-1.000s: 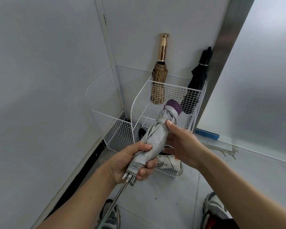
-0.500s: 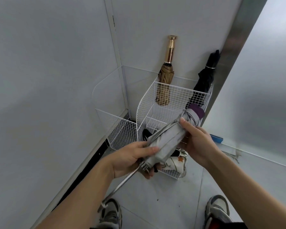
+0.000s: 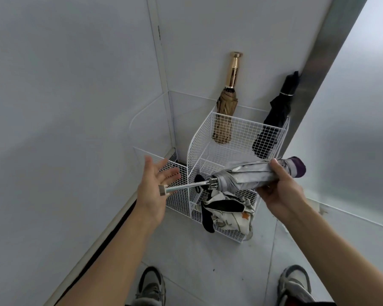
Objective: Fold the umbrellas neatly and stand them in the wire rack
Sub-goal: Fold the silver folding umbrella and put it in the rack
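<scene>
Right hand [image 3: 281, 193]: grips the grey umbrella [image 3: 248, 175] near its purple-capped end, thumb on top and fingers [image 3: 266, 189] curled underneath, clamped on the folded canopy.
Left hand [image 3: 155, 184]: open, fingers [image 3: 170, 173] spread apart and holding nothing, palm turned toward the umbrella's shaft.
Grey umbrella: folded and lying roughly level in the air, above the front of the wire rack [image 3: 241, 133], not in it.
Shaft [image 3: 186, 187]: metal, drawn out to the left of the canopy; its square end sits at the left palm, and whether they touch cannot be told.
Wire rack: white mesh, on the floor [image 3: 208, 261] in the corner of the walls.
Gold umbrella [image 3: 227, 107]: stands upright at the rack's back left, handle up against the wall.
Black umbrella [image 3: 276, 111]: stands at the back right, tilted slightly.
Patterned umbrella [image 3: 228, 215]: white and black with an orange star, loosely bunched in the low front compartment.
Shoes [image 3: 150, 286]: the person's, at the bottom edge.
</scene>
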Demonstrator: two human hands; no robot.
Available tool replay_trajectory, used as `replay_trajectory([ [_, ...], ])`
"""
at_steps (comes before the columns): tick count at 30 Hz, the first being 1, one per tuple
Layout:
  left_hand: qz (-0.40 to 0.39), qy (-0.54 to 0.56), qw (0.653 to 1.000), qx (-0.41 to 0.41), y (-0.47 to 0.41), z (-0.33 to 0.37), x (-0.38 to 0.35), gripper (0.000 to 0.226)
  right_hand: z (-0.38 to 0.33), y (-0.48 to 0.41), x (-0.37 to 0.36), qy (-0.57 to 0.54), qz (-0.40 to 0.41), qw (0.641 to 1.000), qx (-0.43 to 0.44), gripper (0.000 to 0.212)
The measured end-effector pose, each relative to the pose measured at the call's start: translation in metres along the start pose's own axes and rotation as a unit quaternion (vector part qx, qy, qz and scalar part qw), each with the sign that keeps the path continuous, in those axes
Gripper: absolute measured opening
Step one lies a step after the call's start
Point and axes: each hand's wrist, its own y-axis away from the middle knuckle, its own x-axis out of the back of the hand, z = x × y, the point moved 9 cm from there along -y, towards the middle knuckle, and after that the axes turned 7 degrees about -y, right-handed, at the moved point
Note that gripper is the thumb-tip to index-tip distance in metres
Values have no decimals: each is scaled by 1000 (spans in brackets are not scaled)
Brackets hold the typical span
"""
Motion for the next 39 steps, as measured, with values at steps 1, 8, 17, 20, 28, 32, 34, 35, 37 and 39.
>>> replay_trajectory([
  [1,-1,-10,1000,1,1,-2,-5,58,5,2,-2,4,-3,1000,-7,31],
  [8,-40,-111,993,-1,4,-13,-37,58,38,20,-15,19,-23,999,-43,25],
  [17,-106,-142,984,-14,5,-3,-43,28,30,18,-7,330,-54,940,-72,48],
  [20,-79,-193,976,-55,-3,13,-27,15,-16,24,-16,628,-7,745,223,36],
  [28,-146,-321,930,-102,-10,22,-50,16,54,23,-47,817,-198,445,309,77],
  [32,-91,-291,947,-102,-25,26,-52,7,49,-1,-58,790,-212,509,267,33],
  [34,-43,-209,973,-84,-34,31,-43,14,41,-15,-61,770,-187,554,255,30],
  [35,-19,-184,979,-83,-39,34,-36,19,35,-23,-61,757,-168,577,256,28],
  [37,20,-195,976,-95,-49,36,-25,23,18,-37,-65,704,-133,648,258,27],
  [39,25,-246,964,-96,-60,34,-25,20,-2,-51,-78,611,-121,745,239,28],
])
